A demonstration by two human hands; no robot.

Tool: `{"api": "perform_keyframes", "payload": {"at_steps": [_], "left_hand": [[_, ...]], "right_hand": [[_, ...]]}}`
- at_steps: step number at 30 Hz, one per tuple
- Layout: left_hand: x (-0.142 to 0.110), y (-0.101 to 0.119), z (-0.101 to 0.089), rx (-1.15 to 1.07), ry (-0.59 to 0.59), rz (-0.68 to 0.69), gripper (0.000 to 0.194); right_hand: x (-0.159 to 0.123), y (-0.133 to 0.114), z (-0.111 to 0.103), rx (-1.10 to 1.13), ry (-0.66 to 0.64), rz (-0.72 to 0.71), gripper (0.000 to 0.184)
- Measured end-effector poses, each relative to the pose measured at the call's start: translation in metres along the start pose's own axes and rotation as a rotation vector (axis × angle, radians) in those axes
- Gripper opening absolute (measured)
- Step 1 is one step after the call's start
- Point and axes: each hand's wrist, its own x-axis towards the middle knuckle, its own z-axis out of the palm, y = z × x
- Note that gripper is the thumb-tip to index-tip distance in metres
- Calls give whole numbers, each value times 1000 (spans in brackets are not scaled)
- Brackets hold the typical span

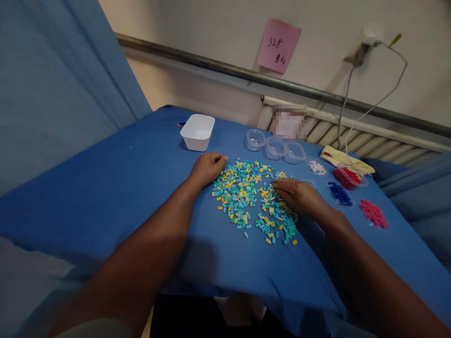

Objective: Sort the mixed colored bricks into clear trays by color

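Observation:
A loose pile of small toy building bricks [239,195], in turquoise, green, yellow and orange, lies spread on the blue cloth. At the pile's upper left edge rests my left hand [208,168], its fingers curled in and thumb against them; whatever they may hold is hidden. My right hand [298,195] reaches over the right side of the pile with fingers stretched out, the tips touching bricks. A narrow strip of bare cloth parts the pile just left of those fingertips. Partly behind the right hand sits a clear tub [312,186].
A white bin [198,134] stands at the back left. Clear tubs [275,149] line the back. To the right are tubs of white bricks [316,167], red bricks [348,177], blue bricks [339,193] and pink bricks [373,213]. A yellow cloth [343,158] lies behind them.

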Motion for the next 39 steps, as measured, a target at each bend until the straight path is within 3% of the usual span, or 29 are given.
{"api": "perform_keyframes", "payload": {"at_steps": [7, 13, 19, 28, 34, 39], "left_hand": [[0, -1, 0, 8, 2, 8, 41], [-1, -2, 1, 2, 3, 13, 44], [-1, 0, -1, 11, -4, 15, 44], [-1, -1, 0, 9, 5, 16, 44], [-1, 0, 0, -13, 4, -8, 42], [-1, 2, 0, 13, -3, -12, 42]], "right_hand": [[7, -14, -19, 1, 78, 116, 31], [37, -31, -9, -73, -94, 66, 27], [42, -44, -5, -158, -146, 59, 29], [31, -32, 2, 82, -65, 70, 42], [24, -26, 6, 88, -44, 20, 36], [21, -24, 6, 165, 70, 94, 29]]}}
